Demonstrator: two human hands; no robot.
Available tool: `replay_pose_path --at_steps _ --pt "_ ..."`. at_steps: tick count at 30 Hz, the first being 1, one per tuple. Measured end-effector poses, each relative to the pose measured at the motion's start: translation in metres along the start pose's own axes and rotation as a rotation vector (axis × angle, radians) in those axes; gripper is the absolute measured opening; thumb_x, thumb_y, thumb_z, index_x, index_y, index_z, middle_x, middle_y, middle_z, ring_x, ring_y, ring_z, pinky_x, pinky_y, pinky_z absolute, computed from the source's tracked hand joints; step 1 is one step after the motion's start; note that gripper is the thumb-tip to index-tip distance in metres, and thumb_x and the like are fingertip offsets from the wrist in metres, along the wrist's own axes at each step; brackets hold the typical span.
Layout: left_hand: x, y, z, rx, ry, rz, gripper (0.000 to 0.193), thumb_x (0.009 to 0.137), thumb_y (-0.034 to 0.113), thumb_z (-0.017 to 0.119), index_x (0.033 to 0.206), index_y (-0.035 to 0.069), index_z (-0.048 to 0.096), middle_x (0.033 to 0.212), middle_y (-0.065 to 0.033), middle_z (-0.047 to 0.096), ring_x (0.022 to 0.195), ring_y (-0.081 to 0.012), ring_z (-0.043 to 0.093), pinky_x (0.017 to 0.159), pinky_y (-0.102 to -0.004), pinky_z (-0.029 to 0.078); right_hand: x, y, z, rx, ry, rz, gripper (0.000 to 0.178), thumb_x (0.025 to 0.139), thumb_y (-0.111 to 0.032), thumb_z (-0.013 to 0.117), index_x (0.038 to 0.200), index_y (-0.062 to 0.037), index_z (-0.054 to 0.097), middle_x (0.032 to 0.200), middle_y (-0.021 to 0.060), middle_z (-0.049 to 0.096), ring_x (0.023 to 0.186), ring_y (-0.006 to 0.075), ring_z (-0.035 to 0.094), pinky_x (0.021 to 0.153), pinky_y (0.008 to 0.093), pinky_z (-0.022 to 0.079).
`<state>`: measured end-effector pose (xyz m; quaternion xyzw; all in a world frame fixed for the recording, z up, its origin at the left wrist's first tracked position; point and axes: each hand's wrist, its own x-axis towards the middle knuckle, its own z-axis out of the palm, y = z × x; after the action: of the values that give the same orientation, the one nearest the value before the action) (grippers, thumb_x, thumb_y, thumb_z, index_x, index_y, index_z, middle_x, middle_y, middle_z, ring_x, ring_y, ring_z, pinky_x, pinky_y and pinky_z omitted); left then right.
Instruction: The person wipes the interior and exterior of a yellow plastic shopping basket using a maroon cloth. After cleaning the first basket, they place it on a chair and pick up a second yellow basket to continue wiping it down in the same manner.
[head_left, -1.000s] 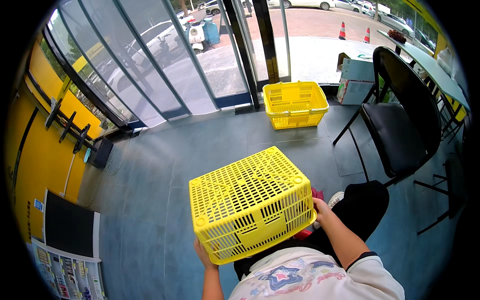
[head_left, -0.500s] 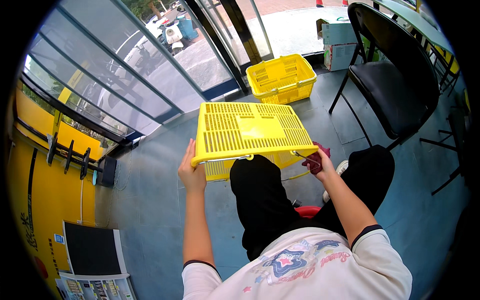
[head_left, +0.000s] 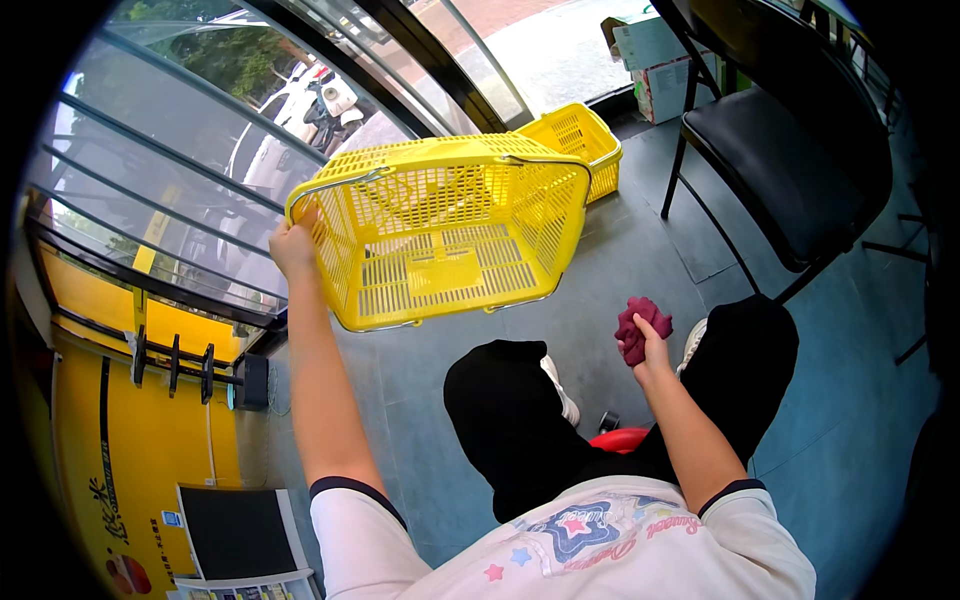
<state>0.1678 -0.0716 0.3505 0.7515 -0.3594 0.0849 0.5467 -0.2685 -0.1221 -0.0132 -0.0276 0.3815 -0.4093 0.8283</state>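
My left hand (head_left: 296, 246) is closed on the left rim of a yellow plastic shopping basket (head_left: 445, 270). The basket is held up in the air, tipped on its side with its open top facing me, and it looks empty. Its metal handles lie along the rim. In my right hand (head_left: 648, 348) is a bunched dark red cloth (head_left: 641, 322), held above the floor between my knees and apart from the basket.
Behind the held basket, a second yellow basket (head_left: 572, 135) stands on the floor by the glass door. To the right is a black folding chair (head_left: 780, 165), with cardboard boxes (head_left: 665, 75) beyond it. A red seat (head_left: 620, 440) shows beneath me.
The basket has turned from bottom-up to open side facing me and moved left and away. My right hand has let go of its rim and keeps the cloth.
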Motion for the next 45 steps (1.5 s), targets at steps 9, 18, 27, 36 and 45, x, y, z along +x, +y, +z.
replay_pose_path --at_steps 9,18,27,36,45 --pt "-0.053 0.078 -0.035 -0.536 -0.158 -0.342 0.037 0.085 0.002 0.059 0.122 -0.002 0.053 0.114 -0.0160 0.061 0.092 -0.0305 0.065 0.074 -0.0407 0.056 -0.005 -0.059 0.059 0.349 -0.340 -0.019 0.038 0.094 -0.028 0.056 0.130 -0.0200 0.048 0.127 0.0034 0.054 0.113 0.0192 0.053 0.092 0.0480 0.047" --pt "-0.180 0.059 -0.047 -0.528 -0.503 -0.551 0.039 0.087 0.010 0.064 0.122 -0.002 0.053 0.115 -0.0148 0.061 0.095 -0.0248 0.064 0.079 -0.0348 0.054 -0.022 -0.080 0.026 0.348 -0.468 -0.105 0.044 0.090 -0.035 0.060 0.127 -0.0128 0.050 0.122 0.0051 0.058 0.107 0.0221 0.057 0.090 0.0426 0.048" --pt "-0.280 0.082 -0.061 -0.729 -0.788 -0.264 0.074 0.075 0.015 0.079 0.137 0.001 0.040 0.129 -0.0100 0.054 0.120 -0.0210 0.050 0.102 -0.0349 0.039 -0.085 -0.105 -0.003 0.285 -0.336 -0.156 0.042 0.090 -0.032 0.061 0.125 -0.0115 0.051 0.118 0.0050 0.060 0.104 0.0217 0.059 0.085 0.0398 0.050" --pt "-0.291 0.057 -0.064 -0.846 -0.675 -0.906 0.053 0.073 -0.001 0.054 0.125 -0.007 0.047 0.121 -0.0210 0.057 0.108 -0.0324 0.058 0.095 -0.0422 0.047 -0.066 -0.161 0.077 0.034 -0.082 -0.498 0.037 0.090 -0.024 0.062 0.122 -0.0107 0.052 0.111 0.0052 0.062 0.099 0.0198 0.061 0.074 0.0360 0.055" --pt "-0.184 0.001 0.044 -1.077 -0.486 -0.909 0.054 0.072 -0.001 0.049 0.126 -0.004 0.044 0.118 -0.0214 0.056 0.108 -0.0359 0.058 0.092 -0.0494 0.050 -0.122 -0.188 0.132 -0.180 -0.110 -0.889 0.035 0.091 -0.016 0.059 0.122 -0.0074 0.049 0.111 0.0050 0.057 0.096 0.0152 0.059 0.075 0.0364 0.057"
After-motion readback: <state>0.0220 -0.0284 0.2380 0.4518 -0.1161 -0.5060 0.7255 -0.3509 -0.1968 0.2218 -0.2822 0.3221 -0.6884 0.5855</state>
